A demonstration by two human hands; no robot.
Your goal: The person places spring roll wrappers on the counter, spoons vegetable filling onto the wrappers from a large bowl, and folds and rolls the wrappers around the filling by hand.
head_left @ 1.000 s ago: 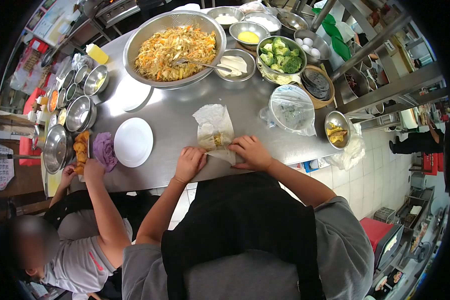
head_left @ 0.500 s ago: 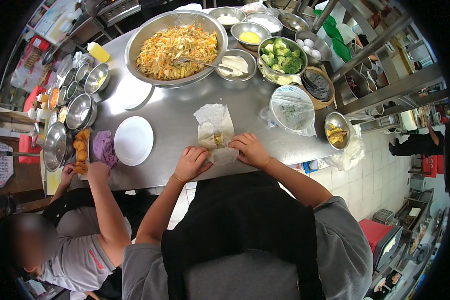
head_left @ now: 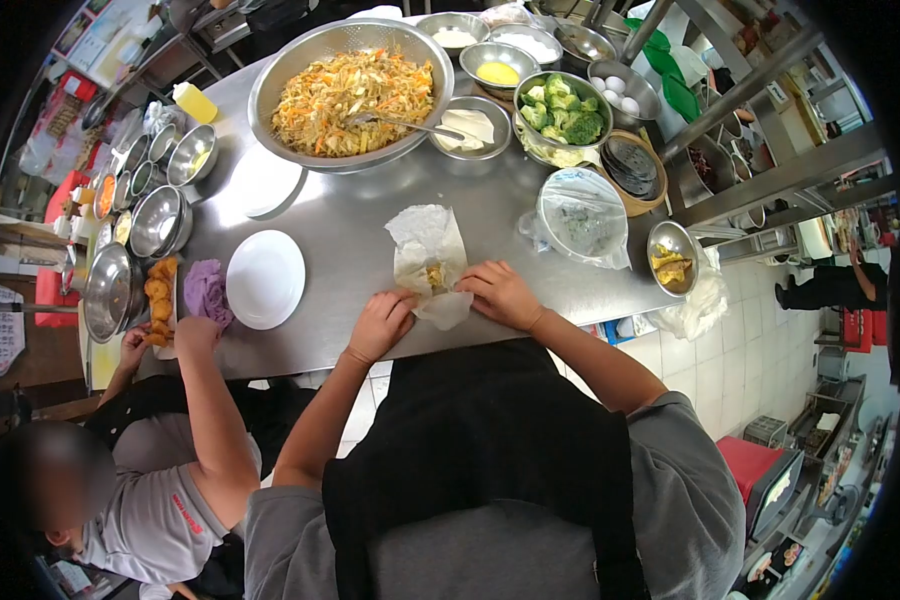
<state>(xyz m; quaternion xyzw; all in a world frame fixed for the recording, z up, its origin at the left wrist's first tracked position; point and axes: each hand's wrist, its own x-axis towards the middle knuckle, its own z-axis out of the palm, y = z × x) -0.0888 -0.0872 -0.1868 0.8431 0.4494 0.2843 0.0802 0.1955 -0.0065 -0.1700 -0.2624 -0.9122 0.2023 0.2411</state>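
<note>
A thin, pale spring roll wrapper [head_left: 425, 235] lies on the steel table in front of me, with a small heap of shredded filling [head_left: 435, 277] on its near half. My left hand [head_left: 382, 325] pinches the wrapper's near left edge with curled fingers. On the opposite side, my right hand [head_left: 505, 297] has its fingers closed on the near right edge. The near flap between both hands is slightly lifted and crumpled. My thumbs are mostly hidden.
A large colander [head_left: 270, 100] of shredded vegetable filling with tongs stands at the back. Bowls of broccoli [head_left: 565, 112], eggs [head_left: 620, 95] and yellow liquid [head_left: 497, 73] are to its right. A white plate [head_left: 266, 280] sits left. A co-worker's hand [head_left: 198, 335] handles fried pieces.
My left fingers have shifted slightly up along the wrapper's edge, and my right hand has moved a little up. The near flap stands slightly more raised.
</note>
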